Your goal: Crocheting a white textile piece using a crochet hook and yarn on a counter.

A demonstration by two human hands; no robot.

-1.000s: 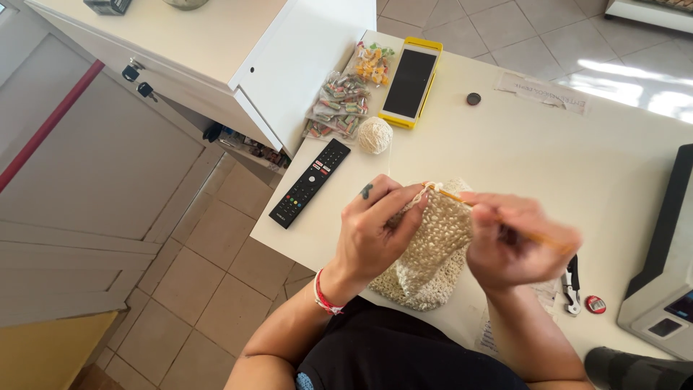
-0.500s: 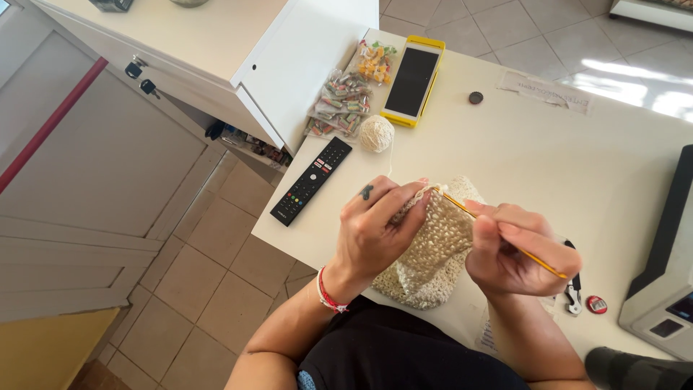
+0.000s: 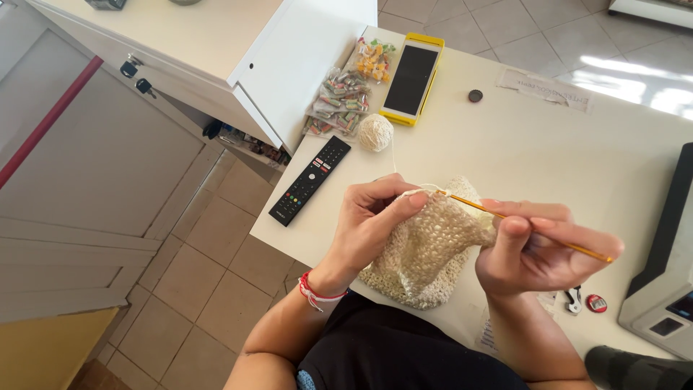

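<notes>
- A grey cabinet front [image 3: 86, 166] with a red stripe fills the far left, above a tiled floor [image 3: 209, 274].
- A white cupboard [image 3: 238, 50] stands next to it, with keys [image 3: 137, 76] hanging from its front edge.
- A black remote control [image 3: 310, 180] lies near the left edge of the cream table [image 3: 548, 144], its length running diagonally.
- Just above it sit two clear bags of coloured sweets [image 3: 346, 101], one behind the other, beside the cupboard's side panel.
- A small ball of cream yarn [image 3: 376, 133] rests on the table between the sweets and a phone in a yellow case [image 3: 411, 79]; a thin strand runs from the ball down towards the work.
- The left hand [image 3: 372, 227], with a red string bracelet at the wrist, has its grip pressed on the left upper edge of the cream crocheted piece [image 3: 433, 253], thumb and forefinger pinching the fabric near the hook's tip.
- The crocheted piece hangs between the two hands, its lower part lying on the table's near edge, above the person's dark clothing.
- A slim orange crochet hook [image 3: 534, 231] slants from the top of the fabric out to the right.
- The right hand [image 3: 538, 249] holds that hook, grip closed around the shaft with thumb and fingers.
- A small dark round button-like thing [image 3: 474, 95] lies farther back on the table, with a taped paper label [image 3: 552, 90] to its right.
- By the right wrist lie a small clipper-like tool [image 3: 574, 300] and a small red round thing [image 3: 596, 303].
- A grey machine with a dark screen [image 3: 668, 274] stands at the far right edge.
</notes>
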